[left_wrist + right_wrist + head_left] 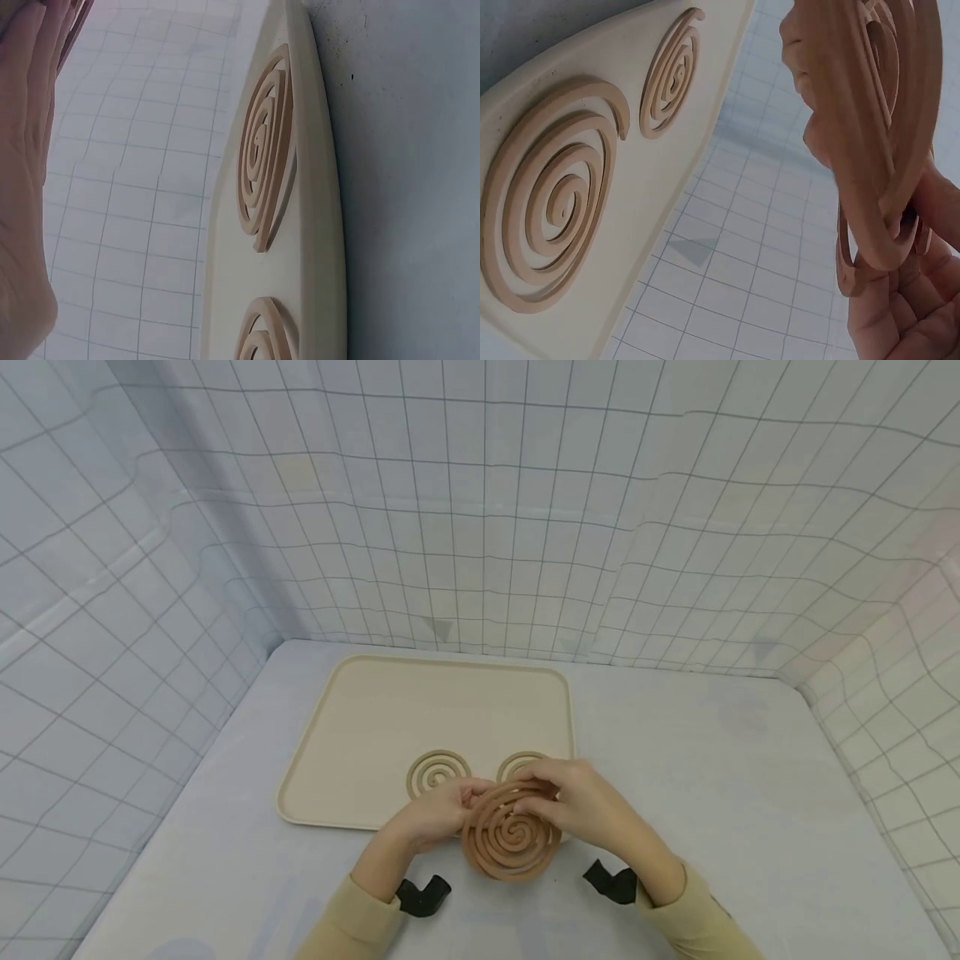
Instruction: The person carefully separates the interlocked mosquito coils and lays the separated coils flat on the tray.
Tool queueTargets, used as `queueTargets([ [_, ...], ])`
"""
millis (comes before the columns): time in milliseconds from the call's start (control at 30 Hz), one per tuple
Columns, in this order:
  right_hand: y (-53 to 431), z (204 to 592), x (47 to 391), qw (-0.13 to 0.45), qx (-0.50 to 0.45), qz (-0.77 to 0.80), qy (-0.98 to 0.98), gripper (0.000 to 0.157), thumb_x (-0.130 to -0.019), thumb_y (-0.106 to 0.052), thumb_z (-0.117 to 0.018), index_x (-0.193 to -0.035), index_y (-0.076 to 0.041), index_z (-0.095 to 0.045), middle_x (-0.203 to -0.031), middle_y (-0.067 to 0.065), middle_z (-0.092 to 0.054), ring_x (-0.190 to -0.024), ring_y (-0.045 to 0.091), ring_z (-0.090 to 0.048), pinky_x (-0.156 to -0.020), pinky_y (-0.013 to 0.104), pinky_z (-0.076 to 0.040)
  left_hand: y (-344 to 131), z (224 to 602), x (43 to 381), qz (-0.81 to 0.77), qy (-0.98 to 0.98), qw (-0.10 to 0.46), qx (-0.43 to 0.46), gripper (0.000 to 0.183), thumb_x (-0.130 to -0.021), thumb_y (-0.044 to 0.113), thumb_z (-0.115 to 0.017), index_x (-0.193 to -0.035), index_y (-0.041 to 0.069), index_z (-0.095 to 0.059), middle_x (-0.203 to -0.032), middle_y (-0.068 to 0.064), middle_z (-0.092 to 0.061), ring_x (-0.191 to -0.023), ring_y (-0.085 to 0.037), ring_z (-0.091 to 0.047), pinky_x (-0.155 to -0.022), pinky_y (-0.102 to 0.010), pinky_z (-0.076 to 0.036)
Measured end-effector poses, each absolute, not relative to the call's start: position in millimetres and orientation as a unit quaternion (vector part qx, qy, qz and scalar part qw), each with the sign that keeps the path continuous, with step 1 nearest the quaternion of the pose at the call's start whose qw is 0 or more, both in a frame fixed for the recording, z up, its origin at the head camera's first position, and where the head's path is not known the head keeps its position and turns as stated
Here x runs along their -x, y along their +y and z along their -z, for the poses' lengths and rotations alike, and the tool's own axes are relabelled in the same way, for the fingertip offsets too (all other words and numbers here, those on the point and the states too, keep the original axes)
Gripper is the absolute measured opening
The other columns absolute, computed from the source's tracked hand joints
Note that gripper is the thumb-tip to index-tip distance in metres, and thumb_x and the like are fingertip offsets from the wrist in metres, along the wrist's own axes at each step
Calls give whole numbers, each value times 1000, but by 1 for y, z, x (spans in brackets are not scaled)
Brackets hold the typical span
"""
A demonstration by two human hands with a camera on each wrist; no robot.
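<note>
Brown mosquito coils [516,835], apparently nested or layered together, are held upright over the tray's front edge. My left hand [435,814] grips their left side, its fingers partly behind them. From the upper right, my right hand [581,806] pinches them, thumb across the front. The right wrist view shows the held coils [859,157] edge-on with spread strands, between thumb and fingers. Two more spiral coils lie flat on the tray: a left one [438,779] and a right one [521,754] partly hidden by the right hand.
The beige tray [375,735] with a raised rim lies on the white table [712,777]. Grid-patterned white walls [480,510] enclose the back and both sides. Black wrist mounts show beside the left sleeve [360,914] and right sleeve [693,910].
</note>
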State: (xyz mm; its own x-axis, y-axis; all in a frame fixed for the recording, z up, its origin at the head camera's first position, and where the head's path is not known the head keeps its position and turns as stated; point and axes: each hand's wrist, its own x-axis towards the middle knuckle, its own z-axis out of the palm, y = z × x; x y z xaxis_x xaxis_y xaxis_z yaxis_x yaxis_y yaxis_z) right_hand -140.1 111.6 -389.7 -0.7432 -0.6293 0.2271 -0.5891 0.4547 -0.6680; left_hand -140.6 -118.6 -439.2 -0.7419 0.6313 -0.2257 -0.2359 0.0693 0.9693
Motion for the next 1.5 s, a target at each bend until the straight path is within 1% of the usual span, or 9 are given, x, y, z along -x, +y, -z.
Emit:
queueTargets([
  [233, 115, 393, 142, 54, 261, 435, 860, 25, -85, -24, -77, -105, -11, -71, -90, -3, -74, -80, 4, -67, -71, 22, -56, -127, 440, 140, -690, 648, 283, -152, 43, -96, 8, -61, -133, -12, -50, -88, 3, -72, -79, -6, -68, -71, -21, -56],
  [433, 120, 398, 142, 58, 220, 429, 874, 16, -87, -23, -75, -100, -12, -73, -91, -3, -74, -81, 8, -65, -73, 23, -55, -128, 439, 141, -712, 640, 262, -119, 43, -98, 15, -60, -132, -11, -50, -91, 3, -71, -79, -5, -66, -70, -20, -56],
  [800, 117, 394, 148, 130, 255, 431, 856, 8, -88, -19, -74, -95, -17, -73, -84, -6, -70, -73, 4, -63, -64, 24, -55, -124, 441, 142, -677, 651, 314, -143, 47, -98, 17, -61, -137, -8, -51, -115, -14, -69, -96, -9, -65, -83, -25, -55],
  [900, 117, 395, 149, 126, 262, 434, 853, 12, -88, -21, -74, -99, -16, -73, -86, -6, -71, -75, 4, -64, -67, 24, -56, -125, 443, 142, -687, 641, 312, -144, 47, -98, 16, -61, -136, -9, -50, -108, -7, -70, -93, -7, -65, -80, -23, -55],
  [967, 117, 395, 149, 117, 262, 437, 852, 16, -88, -22, -74, -102, -15, -73, -87, -5, -71, -77, 4, -64, -69, 24, -56, -126, 444, 142, -700, 634, 298, -139, 45, -98, 16, -60, -132, -12, -51, -92, 1, -70, -80, -4, -65, -72, -20, -55],
  [1100, 121, 397, 150, 108, 249, 444, 854, 20, -87, -24, -75, -103, -12, -73, -88, -4, -71, -79, 5, -64, -72, 23, -55, -128, 444, 141, -730, 617, 263, -134, 41, -99, 18, -59, -125, -13, -53, -78, 7, -66, -68, -1, -62, -64, -17, -54],
  [1233, 122, 399, 150, 114, 233, 448, 855, 19, -88, -23, -75, -100, -10, -72, -86, -1, -71, -78, 6, -64, -70, 23, -55, -125, 444, 140, -745, 608, 247, -122, 42, -98, 19, -61, -129, -10, -53, -84, 8, -68, -75, -1, -63, -67, -17, -54],
  [1300, 123, 399, 151, 116, 236, 447, 855, 17, -88, -23, -74, -99, -10, -72, -86, -1, -71, -77, 6, -64, -70, 23, -55, -123, 445, 139, -741, 612, 250, -114, 38, -99, 18, -60, -125, -10, -55, -77, 8, -64, -67, 0, -59, -61, -16, -51],
  [1500, 122, 396, 154, 146, 297, 413, 849, 9, -88, -19, -74, -96, -16, -71, -84, -7, -69, -75, 2, -62, -67, 23, -55, -122, 445, 138, -701, 635, 304, -114, 36, -99, 14, -58, -121, -14, -58, -85, 3, -66, -78, -5, -60, -69, -19, -52],
])
